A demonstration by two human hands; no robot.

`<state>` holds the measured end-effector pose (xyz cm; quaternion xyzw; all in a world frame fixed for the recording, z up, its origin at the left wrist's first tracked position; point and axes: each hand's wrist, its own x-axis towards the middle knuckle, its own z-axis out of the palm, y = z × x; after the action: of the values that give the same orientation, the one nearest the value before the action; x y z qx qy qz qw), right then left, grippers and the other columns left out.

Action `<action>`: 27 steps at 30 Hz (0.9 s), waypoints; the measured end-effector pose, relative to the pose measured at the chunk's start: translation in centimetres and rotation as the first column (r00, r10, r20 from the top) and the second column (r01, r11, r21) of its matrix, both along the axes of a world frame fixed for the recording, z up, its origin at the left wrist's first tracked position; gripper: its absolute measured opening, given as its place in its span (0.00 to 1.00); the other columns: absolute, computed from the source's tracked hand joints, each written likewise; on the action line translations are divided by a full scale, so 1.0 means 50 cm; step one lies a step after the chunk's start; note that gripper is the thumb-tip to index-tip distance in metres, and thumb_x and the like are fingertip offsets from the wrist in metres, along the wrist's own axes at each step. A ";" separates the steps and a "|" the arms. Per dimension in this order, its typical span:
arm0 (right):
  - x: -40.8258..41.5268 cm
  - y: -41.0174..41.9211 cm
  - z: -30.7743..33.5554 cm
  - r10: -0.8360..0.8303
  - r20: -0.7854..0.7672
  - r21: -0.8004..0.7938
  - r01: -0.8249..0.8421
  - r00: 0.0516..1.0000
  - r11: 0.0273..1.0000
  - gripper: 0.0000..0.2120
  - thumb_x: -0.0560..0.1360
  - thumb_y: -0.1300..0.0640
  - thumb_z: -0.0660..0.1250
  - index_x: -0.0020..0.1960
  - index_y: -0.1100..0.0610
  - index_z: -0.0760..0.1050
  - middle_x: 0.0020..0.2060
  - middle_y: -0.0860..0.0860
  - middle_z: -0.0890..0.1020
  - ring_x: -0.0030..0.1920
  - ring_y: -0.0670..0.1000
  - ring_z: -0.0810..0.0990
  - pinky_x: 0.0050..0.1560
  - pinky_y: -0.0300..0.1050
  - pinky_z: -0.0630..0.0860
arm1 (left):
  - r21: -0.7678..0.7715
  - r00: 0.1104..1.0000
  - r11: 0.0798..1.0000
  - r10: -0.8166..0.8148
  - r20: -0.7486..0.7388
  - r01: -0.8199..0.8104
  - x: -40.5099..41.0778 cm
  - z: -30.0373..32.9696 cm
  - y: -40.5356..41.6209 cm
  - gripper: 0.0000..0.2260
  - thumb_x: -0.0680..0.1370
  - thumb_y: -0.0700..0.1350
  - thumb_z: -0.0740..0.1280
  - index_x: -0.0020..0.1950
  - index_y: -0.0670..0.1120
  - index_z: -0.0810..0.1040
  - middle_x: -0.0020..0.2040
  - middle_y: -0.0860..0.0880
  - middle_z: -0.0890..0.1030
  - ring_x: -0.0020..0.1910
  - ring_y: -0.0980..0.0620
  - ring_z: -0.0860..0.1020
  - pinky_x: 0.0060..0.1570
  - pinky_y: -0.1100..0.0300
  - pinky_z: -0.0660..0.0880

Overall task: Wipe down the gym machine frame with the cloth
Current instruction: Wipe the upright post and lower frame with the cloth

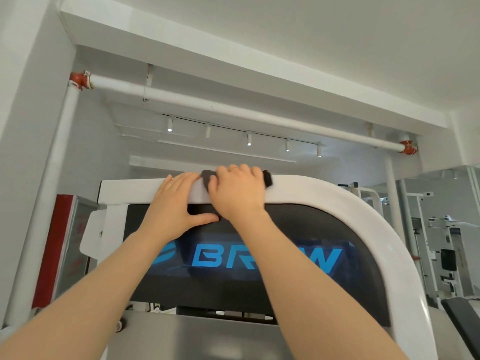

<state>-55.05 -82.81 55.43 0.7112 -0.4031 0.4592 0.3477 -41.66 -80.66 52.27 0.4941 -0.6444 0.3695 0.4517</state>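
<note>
The right hand (237,193) clamps a dark grey cloth (206,178) on the white machine frame's (324,196) top bar; the left hand (174,203), fingers straight, presses flat just beside it.

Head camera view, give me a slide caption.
Right hand presses a dark cloth on the machine's white top frame; left hand braces beside it.

bare forearms (109,289) — ring (234,166) on 1 finger

White frame (311,193), dark grey cloth (206,178), blue logo (265,258)
</note>
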 end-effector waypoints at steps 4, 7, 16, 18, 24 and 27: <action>-0.095 -0.010 -0.025 -0.090 0.201 -0.116 0.115 0.976 0.987 0.18 0.79 0.48 0.50 0.50 0.57 0.75 0.47 0.55 0.79 0.50 0.56 0.73 0.59 0.51 0.60 | -0.019 0.985 0.992 0.121 -0.121 -0.125 0.000 -0.025 -0.011 0.44 0.67 0.63 0.70 0.75 0.46 0.55 0.76 0.47 0.55 0.74 0.48 0.53 0.72 0.55 0.48; -0.090 -0.009 -0.021 -0.102 0.215 -0.042 0.113 0.971 0.993 0.18 0.80 0.50 0.49 0.52 0.58 0.74 0.51 0.55 0.78 0.54 0.57 0.71 0.64 0.52 0.58 | -0.012 0.936 0.972 0.224 -0.271 -0.236 0.015 -0.070 -0.016 0.47 0.67 0.68 0.65 0.76 0.45 0.50 0.77 0.46 0.48 0.75 0.46 0.49 0.73 0.50 0.48; 0.004 -0.023 -0.060 -0.091 0.032 -0.174 0.096 0.995 0.980 0.22 0.81 0.50 0.48 0.72 0.57 0.59 0.67 0.56 0.68 0.68 0.60 0.61 0.72 0.56 0.45 | -0.004 0.965 0.971 0.238 -0.114 -0.240 0.115 -0.125 0.021 0.38 0.72 0.70 0.49 0.76 0.51 0.49 0.77 0.49 0.51 0.75 0.49 0.51 0.72 0.50 0.47; 0.005 -0.027 -0.062 -0.078 0.058 -0.185 0.087 0.995 0.979 0.22 0.81 0.51 0.49 0.72 0.57 0.61 0.67 0.57 0.69 0.68 0.60 0.61 0.72 0.56 0.45 | 0.021 0.952 0.952 0.305 -0.028 -0.304 0.126 -0.124 0.027 0.39 0.72 0.71 0.50 0.76 0.52 0.47 0.77 0.49 0.50 0.75 0.49 0.50 0.72 0.51 0.47; 0.064 -0.023 -0.073 -0.107 0.052 -0.156 0.114 0.993 0.981 0.21 0.80 0.50 0.50 0.70 0.58 0.63 0.66 0.56 0.70 0.67 0.60 0.63 0.72 0.56 0.47 | 0.028 0.920 0.920 0.391 0.042 -0.392 0.189 -0.088 0.012 0.40 0.72 0.67 0.56 0.77 0.48 0.46 0.77 0.47 0.47 0.76 0.48 0.48 0.73 0.49 0.46; 0.100 -0.019 -0.049 -0.167 -0.019 -0.118 0.163 0.986 0.979 0.20 0.81 0.50 0.48 0.68 0.57 0.64 0.64 0.55 0.71 0.65 0.59 0.65 0.71 0.56 0.48 | -0.017 0.935 0.936 0.353 0.049 -0.352 0.224 -0.053 0.007 0.44 0.68 0.70 0.57 0.75 0.44 0.57 0.75 0.46 0.57 0.74 0.47 0.56 0.72 0.50 0.50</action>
<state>-50.02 -83.75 52.99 0.6604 -0.4282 0.4411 0.4312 -30.48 -80.33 49.62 0.5901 -0.5552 0.4596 0.3638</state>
